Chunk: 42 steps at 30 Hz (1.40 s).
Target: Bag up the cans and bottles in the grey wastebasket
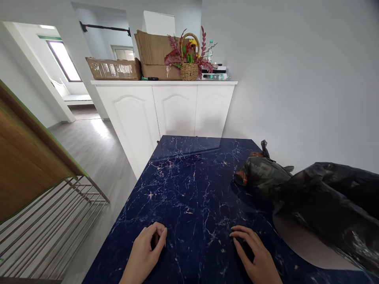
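Observation:
My left hand (147, 245) rests on the near part of a dark blue marble-patterned tabletop (189, 201). Its fingers are curled in toward the thumb, with a hollow between them and nothing visible inside. To the right, my right hand (251, 250) lies on the same surface, fingers gently bent and the thumb a little apart, holding nothing. Beside it is a black plastic bag (319, 197), bulging and crumpled, partly over a pale round mat (308, 244). Reddish-brown bits (241, 177) show at the bag's far-left end; what they are I cannot make out.
Behind the table stands a white cabinet (177, 106) bearing cardboard boxes (114, 69), a flower basket (189, 71) and plastic bottles (219, 76). At left are a metal rack (59, 221) and a brown panel (26, 157). A wall (296, 79) borders the right side.

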Each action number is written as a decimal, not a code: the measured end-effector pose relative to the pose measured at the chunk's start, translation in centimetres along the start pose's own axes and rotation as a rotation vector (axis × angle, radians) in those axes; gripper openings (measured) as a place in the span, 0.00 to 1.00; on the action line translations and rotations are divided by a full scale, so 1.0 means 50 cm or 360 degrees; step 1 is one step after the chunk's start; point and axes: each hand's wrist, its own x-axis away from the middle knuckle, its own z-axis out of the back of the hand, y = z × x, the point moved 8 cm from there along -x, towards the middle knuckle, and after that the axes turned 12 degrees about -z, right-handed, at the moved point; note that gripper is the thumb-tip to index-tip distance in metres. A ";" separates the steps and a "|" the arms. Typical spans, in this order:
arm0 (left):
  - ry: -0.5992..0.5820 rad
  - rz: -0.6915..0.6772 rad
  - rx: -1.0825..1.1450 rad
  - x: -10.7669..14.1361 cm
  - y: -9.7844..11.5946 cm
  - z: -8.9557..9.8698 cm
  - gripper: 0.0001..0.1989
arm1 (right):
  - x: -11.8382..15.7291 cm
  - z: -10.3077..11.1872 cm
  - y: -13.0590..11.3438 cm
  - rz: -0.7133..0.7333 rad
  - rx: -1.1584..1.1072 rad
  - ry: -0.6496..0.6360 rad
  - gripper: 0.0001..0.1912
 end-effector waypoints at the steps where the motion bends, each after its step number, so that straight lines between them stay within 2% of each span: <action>1: -0.0004 -0.0001 -0.0009 0.000 0.000 0.000 0.22 | 0.000 -0.001 0.003 0.0003 0.0010 -0.0005 0.18; 5: -0.0033 0.0015 0.0009 0.003 -0.008 -0.001 0.22 | -0.012 0.006 -0.002 0.0041 0.0013 -0.0003 0.17; 9: -0.0054 0.0044 0.0042 0.009 -0.019 -0.005 0.22 | -0.044 0.025 -0.039 0.0149 -0.0016 -0.0075 0.16; 12: -0.0052 0.0060 0.0074 0.011 -0.019 -0.004 0.21 | -0.080 0.050 -0.070 0.0197 0.0005 -0.0020 0.15; 16: -0.0014 0.0042 0.0157 0.011 -0.009 0.003 0.22 | -0.131 0.090 -0.109 0.0275 0.0062 0.0233 0.17; 20: 0.0040 0.0060 0.0220 0.013 -0.006 0.010 0.25 | -0.181 0.144 -0.126 0.0267 0.0051 0.0598 0.21; 24: 0.0051 0.0067 0.0221 0.014 -0.002 0.009 0.25 | -0.237 0.206 -0.136 0.0261 0.0041 0.0974 0.24; 28: 0.0056 0.0049 0.0189 0.011 0.000 0.007 0.24 | -0.324 0.251 -0.139 0.0155 0.0123 0.1122 0.28; 31: 0.0050 0.0030 0.0188 0.009 -0.003 0.006 0.23 | -0.389 0.276 -0.121 -0.0154 0.0330 0.1156 0.35; 34: 0.0047 0.0012 0.0180 0.007 -0.005 0.006 0.24 | -0.420 0.289 -0.100 -0.0412 0.0467 0.1141 0.36; 38: 0.0063 0.0003 0.0133 0.002 -0.005 0.009 0.25 | -0.421 0.267 -0.120 -0.0294 0.0576 0.0974 0.36; 42: 0.0067 0.0022 0.0142 -0.005 -0.005 0.009 0.25 | -0.406 0.212 -0.185 -0.0025 0.0682 0.0668 0.33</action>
